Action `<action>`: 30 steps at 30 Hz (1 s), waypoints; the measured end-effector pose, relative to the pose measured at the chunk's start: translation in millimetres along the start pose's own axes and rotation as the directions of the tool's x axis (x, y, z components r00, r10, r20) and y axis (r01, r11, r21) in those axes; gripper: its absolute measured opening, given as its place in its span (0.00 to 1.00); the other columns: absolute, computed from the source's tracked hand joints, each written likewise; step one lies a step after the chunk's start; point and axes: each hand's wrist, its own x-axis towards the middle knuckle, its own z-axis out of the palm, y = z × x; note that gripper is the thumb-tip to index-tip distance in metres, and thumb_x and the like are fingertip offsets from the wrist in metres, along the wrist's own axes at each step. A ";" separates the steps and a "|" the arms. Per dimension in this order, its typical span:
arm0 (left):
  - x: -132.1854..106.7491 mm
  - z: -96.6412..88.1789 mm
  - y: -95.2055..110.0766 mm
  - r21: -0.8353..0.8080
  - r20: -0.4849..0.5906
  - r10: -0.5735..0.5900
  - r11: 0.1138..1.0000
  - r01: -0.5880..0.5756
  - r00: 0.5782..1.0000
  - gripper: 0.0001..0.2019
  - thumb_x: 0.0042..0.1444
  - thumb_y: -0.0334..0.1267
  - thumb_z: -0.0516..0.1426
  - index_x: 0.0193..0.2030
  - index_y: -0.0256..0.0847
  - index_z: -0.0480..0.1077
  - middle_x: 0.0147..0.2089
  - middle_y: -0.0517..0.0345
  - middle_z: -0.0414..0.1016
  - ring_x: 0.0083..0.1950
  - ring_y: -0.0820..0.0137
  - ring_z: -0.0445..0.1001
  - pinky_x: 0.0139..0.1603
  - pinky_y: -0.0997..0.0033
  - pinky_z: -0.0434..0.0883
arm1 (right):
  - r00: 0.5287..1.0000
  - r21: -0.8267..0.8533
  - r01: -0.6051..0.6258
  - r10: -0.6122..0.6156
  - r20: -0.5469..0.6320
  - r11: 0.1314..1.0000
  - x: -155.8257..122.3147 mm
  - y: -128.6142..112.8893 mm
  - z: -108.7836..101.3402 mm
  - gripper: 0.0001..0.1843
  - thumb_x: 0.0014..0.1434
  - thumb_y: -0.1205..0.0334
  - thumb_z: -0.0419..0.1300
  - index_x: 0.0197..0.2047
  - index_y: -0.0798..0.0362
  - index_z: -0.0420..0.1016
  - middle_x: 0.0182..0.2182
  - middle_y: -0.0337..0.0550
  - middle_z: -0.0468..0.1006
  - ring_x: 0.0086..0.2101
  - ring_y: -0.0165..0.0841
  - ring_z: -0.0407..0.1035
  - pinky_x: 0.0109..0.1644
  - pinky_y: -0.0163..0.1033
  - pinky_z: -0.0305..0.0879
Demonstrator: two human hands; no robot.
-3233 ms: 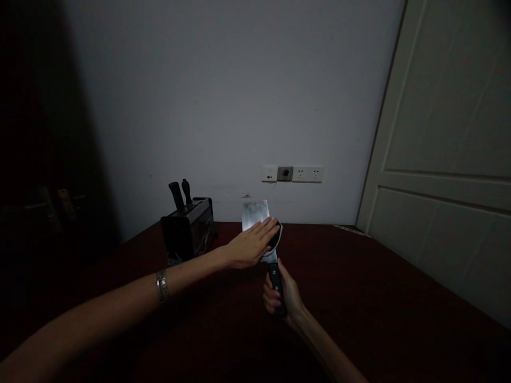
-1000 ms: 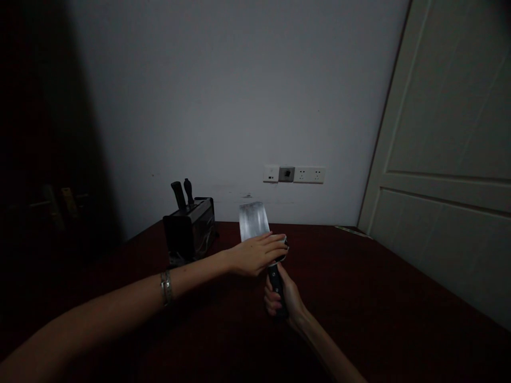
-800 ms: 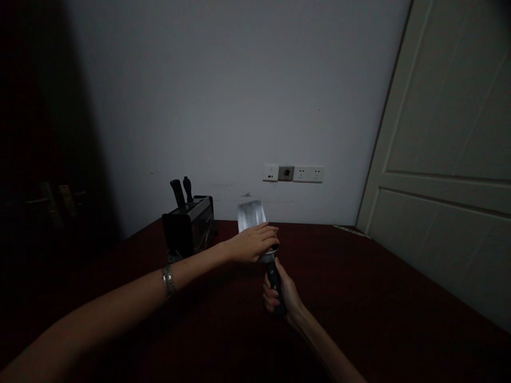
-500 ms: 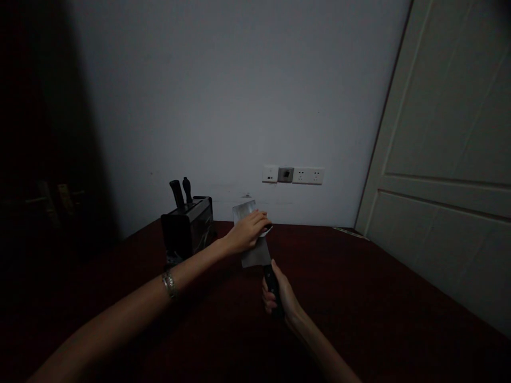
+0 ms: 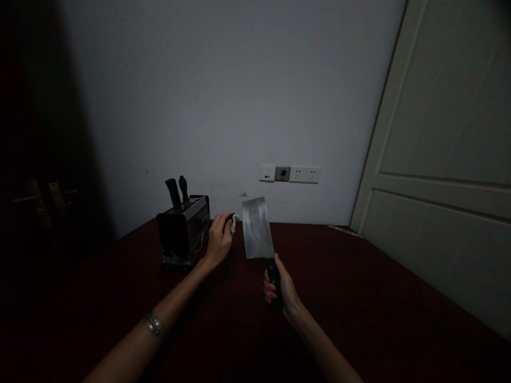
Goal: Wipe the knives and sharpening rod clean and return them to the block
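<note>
My right hand (image 5: 286, 287) is wrapped round the black handle of a cleaver (image 5: 257, 227). The broad grey blade points up and leans slightly left, one flat face toward me. Left of the blade and apart from it is my left hand (image 5: 217, 237), its fingers closed on a small white cloth (image 5: 235, 223). A dark patch shows at the fingertips beside the cloth; I cannot make out what it is. A bracelet circles my left wrist. Just beyond that hand to the left stands a black knife block (image 5: 173, 238), with two black-handled tools upright in its top.
The dark red tabletop (image 5: 339, 287) runs back to a pale wall holding a row of sockets (image 5: 289, 174). A flat, light strip (image 5: 345, 231) lies at the far right edge. A panelled white door (image 5: 439, 159) borders the right side.
My left hand has moved left off the cleaver's blade with the white cloth, uncovering the whole blade face. My right hand keeps its hold on the handle; the blade has turned slightly.
</note>
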 end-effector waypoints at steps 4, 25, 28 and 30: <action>-17.2 7.3 -12.9 -0.020 0.029 -0.070 0.997 0.070 0.997 0.11 0.60 0.35 0.45 0.44 0.40 0.66 0.42 0.53 0.69 0.45 0.68 0.68 0.46 0.67 0.65 | 1.000 -0.011 0.023 -0.023 0.002 1.000 1.9 0.8 -1.5 0.31 0.50 0.33 0.45 0.15 0.53 0.59 0.06 0.29 0.53 0.08 0.21 0.46 0.10 0.28 0.46; -39.6 9.3 -53.7 -0.069 -0.005 -0.297 0.953 0.296 0.955 0.13 0.58 0.40 0.47 0.43 0.37 0.67 0.43 0.51 0.71 0.46 0.68 0.68 0.47 0.68 0.64 | 0.883 -0.267 0.363 -0.421 -0.208 0.893 1.8 -2.1 -4.6 0.25 0.47 0.41 0.58 0.18 0.56 0.65 0.14 0.34 0.61 0.15 0.23 0.56 0.21 0.32 0.62; -38.9 9.4 -50.8 -0.077 -0.004 -0.295 0.953 0.294 0.955 0.13 0.58 0.40 0.47 0.44 0.37 0.67 0.43 0.51 0.70 0.46 0.68 0.68 0.48 0.67 0.64 | 0.894 -0.269 0.313 -0.378 -0.239 0.911 0.1 -2.6 -3.4 0.24 0.45 0.41 0.60 0.18 0.56 0.66 0.14 0.34 0.63 0.16 0.24 0.60 0.23 0.34 0.67; -38.0 9.4 -47.8 -0.084 -0.004 -0.292 0.953 0.291 0.956 0.13 0.58 0.40 0.47 0.44 0.37 0.67 0.43 0.52 0.70 0.45 0.68 0.68 0.48 0.68 0.63 | 0.907 -0.296 0.260 -0.338 -0.250 0.919 -0.9 -3.2 -2.7 0.25 0.45 0.41 0.60 0.19 0.56 0.65 0.15 0.36 0.65 0.18 0.28 0.66 0.22 0.34 0.68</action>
